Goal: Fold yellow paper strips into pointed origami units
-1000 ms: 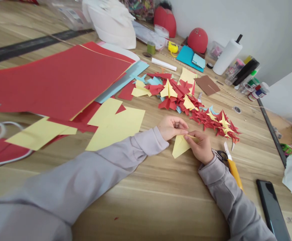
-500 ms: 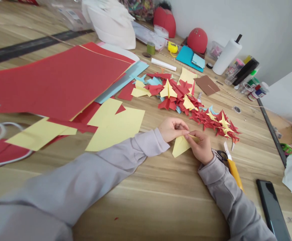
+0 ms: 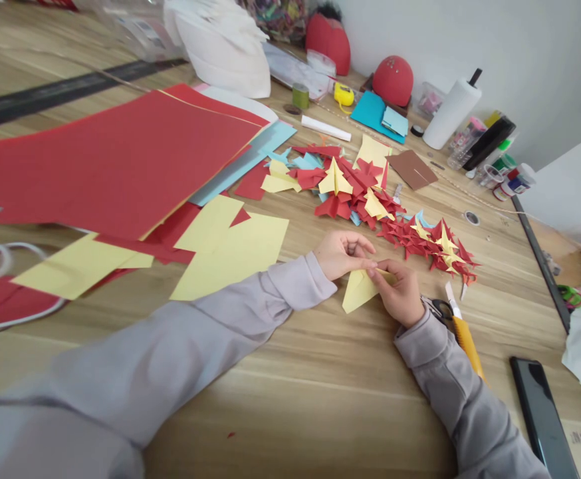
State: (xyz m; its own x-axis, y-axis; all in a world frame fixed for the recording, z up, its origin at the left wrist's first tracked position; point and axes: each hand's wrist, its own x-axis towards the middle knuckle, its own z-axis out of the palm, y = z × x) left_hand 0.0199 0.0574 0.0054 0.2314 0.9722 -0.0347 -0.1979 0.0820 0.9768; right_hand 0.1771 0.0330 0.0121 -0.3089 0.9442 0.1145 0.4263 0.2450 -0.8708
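The left hand point(image 3: 343, 255) pinches the upper edge of a folded yellow paper point(image 3: 360, 291) between thumb and fingers, and the right hand point(image 3: 401, 293) grips the same piece from its right side, thumb pressed on top; the two thumbs come together at that edge. Part of the paper is covered by the fingers, so exactly how its upper folds sit is hard to say. The paper is at the middle of the wooden table point(image 3: 290, 392), its pointed lower part showing between the hands. Just beyond them stretches a heap of red, yellow and blue folded paper planes point(image 3: 336, 179), with a brown card point(image 3: 413, 169) at its far side. To the left, near the left forearm, is a notched yellow sheet point(image 3: 231, 249), and past it a large red sheet point(image 3: 135, 153) partly covers a light blue sheet point(image 3: 245, 163). Close by the right wrist are black-handled scissors point(image 3: 441, 309) and a yellow-handled cutter point(image 3: 467, 346); a dark phone point(image 3: 542, 416) lies to the right of the right sleeve. Farther back, a yellow tape measure point(image 3: 344, 95) is near a teal folder point(image 3: 377, 116), with a white roll point(image 3: 453, 113) standing to its right.
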